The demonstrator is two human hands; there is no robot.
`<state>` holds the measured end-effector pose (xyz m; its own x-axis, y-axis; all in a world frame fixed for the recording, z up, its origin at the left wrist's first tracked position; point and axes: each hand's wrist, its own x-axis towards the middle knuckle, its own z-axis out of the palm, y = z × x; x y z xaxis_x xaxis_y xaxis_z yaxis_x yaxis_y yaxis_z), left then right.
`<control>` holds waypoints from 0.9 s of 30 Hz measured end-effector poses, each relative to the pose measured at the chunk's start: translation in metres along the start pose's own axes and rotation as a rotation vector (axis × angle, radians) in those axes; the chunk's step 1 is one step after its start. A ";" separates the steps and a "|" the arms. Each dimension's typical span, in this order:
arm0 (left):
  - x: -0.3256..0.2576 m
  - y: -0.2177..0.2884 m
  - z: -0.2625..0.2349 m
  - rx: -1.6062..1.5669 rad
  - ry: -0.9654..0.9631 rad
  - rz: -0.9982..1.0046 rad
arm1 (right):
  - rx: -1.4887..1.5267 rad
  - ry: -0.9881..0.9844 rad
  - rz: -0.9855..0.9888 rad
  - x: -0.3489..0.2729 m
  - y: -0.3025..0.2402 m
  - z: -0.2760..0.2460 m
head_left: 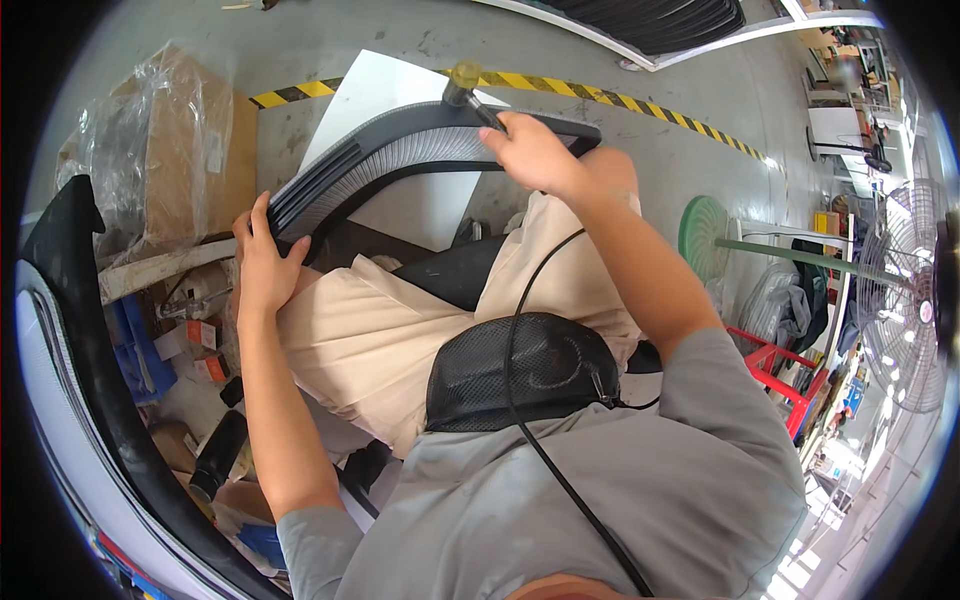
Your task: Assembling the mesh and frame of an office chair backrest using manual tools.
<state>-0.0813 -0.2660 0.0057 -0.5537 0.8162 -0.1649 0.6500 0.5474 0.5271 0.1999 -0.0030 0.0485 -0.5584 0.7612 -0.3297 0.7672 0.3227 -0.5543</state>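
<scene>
Across my knees lies a curved dark grey frame (395,128) with a band of pleated grey mesh along its inner side. My left hand (266,262) grips its left end, thumb on the near side and fingers over the outer edge. In my right hand (535,152) is a mallet (463,84) with a yellowish head and a dark handle. The mallet's head is at the frame's far edge, right of the middle; whether they touch I cannot tell. A white sheet (365,90) shows behind and below the frame.
A plastic-wrapped cardboard box (215,150) stands at the left, above a cluttered shelf (165,268). Long black padded pieces (75,290) line the left edge. To the right are a round green disc (703,240) on a pole, a red frame (775,375) and a large fan (905,290).
</scene>
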 end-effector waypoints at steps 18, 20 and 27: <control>0.003 0.001 0.002 0.023 -0.017 0.033 | 0.215 0.251 0.366 -0.039 0.055 -0.003; 0.004 0.003 0.002 0.042 -0.008 0.030 | 0.279 0.244 0.393 -0.040 0.069 -0.008; 0.002 -0.005 -0.002 0.038 -0.011 0.014 | 0.453 0.280 0.570 -0.048 0.097 -0.006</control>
<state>-0.0863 -0.2677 0.0040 -0.5387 0.8259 -0.1665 0.6773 0.5420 0.4975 0.3032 -0.0044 0.0153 0.0303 0.8738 -0.4853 0.6745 -0.3762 -0.6353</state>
